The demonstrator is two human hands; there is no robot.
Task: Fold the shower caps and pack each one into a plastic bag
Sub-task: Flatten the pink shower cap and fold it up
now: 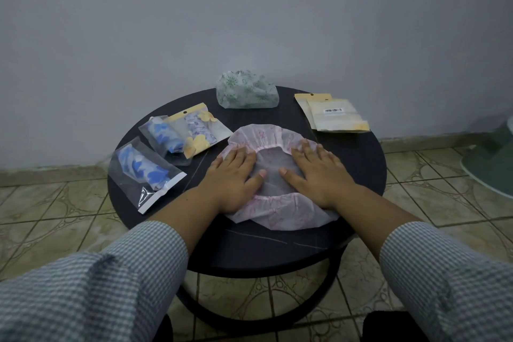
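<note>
At centre frame, both hands lie flat on the pink cap (277,175), which is spread opening-up on the round black table (249,253). The left hand (234,172) has its fingers straight and close together, pressing the cap's left side; the right hand (316,172) mirrors it on the right, fingers straight and slightly fanned, thumbs pointing inward toward each other — neither hand grips anything. The likeliest trouble from here: the thin film looks slippery and the elastic rim wants to gather, so as I judge it, a fold started without holding one side down could spring back or slide on the smooth tabletop, leaving a lopsided bundle too bulky for a bag. Trapped air could also puff the fold open. Outward from the hands, a green cap (247,91) sits unfolded at upper centre, touching the wall side of the table. Empty bags (336,115) lie stacked at upper right, well apart from the hands. At left, three packed bags (166,153) overlap one another — two with blue caps, one lilac.
</note>
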